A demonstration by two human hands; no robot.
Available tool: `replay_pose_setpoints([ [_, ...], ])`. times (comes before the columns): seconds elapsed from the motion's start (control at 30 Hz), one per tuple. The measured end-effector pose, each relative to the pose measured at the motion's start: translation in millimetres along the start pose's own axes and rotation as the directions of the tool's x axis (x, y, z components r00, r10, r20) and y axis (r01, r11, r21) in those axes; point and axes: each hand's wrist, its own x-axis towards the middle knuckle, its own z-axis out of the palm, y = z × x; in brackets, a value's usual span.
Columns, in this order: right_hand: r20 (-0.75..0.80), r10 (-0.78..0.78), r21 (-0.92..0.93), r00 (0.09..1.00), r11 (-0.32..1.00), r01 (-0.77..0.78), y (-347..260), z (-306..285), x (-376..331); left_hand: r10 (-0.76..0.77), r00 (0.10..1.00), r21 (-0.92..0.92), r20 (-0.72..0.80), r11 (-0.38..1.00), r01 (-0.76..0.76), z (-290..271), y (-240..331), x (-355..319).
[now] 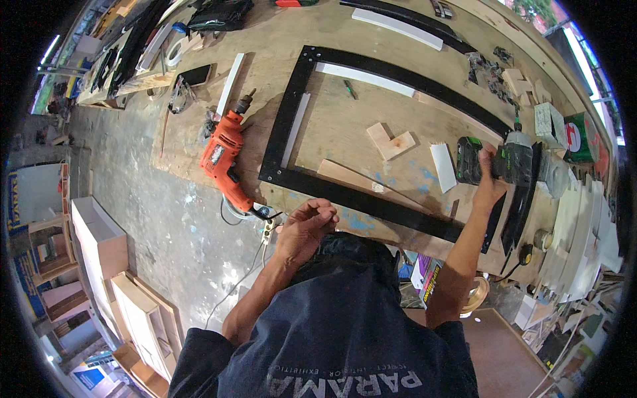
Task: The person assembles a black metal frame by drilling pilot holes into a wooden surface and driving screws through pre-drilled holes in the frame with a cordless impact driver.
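Observation:
My right hand [488,175] is wrapped round the handle of a black and grey cordless drill [513,158] at the right end of the workbench. The drill's bit points away from me, by the far right corner of a black rectangular frame [281,126]. Close to the frame's near side hangs my left hand [308,229], its fingers curled together; whatever they may hold is too small to make out. White strips [363,77] line parts of the frame's inner edge. Inside the frame lie an L-shaped wood piece [390,141], a wooden strip [355,178] and a short white strip [442,167].
An orange corded drill [224,151] lies left of the frame, near a white strip [230,85] and a phone-like black slab [196,75]. Dark plastic-wrapped bits [488,71] and wood offcuts [517,85] are at the far right. Below the bench edge sits a power strip [267,232].

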Motion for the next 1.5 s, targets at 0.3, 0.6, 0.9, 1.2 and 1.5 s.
replay_pose_setpoints([
  [0.3, -0.112, 0.138, -0.157, 0.984, 0.975, -0.155, -34.4, -47.2, -4.6, 0.014, 0.997, 0.111, -0.075, 0.994, -0.006, -34.6, 15.2, -24.1],
  [0.6, 0.672, 0.433, 0.595, 0.601, 0.168, -0.786, -196.3, -155.2, -119.2, -0.248, 0.964, 0.007, -0.100, 0.968, 0.250, -52.7, 15.4, -25.7],
  [0.9, 0.682, 0.674, -0.550, 0.283, 0.728, -0.409, -204.3, 54.6, -205.0, -0.221, 0.974, -0.201, -0.045, 0.957, 0.208, -70.8, 50.3, -5.6],
  [1.2, 0.594, 0.735, -0.701, 0.327, 0.672, -0.238, -194.3, 116.2, -242.1, -0.181, 0.963, -0.296, -0.198, 0.948, 0.117, -69.0, 58.1, -12.9],
  [1.5, 0.869, 0.489, -0.474, 0.071, 0.866, -0.159, -216.0, 84.2, -228.7, 0.016, 0.982, -0.014, -0.186, 1.000, -0.019, -44.4, 75.1, -45.9],
])
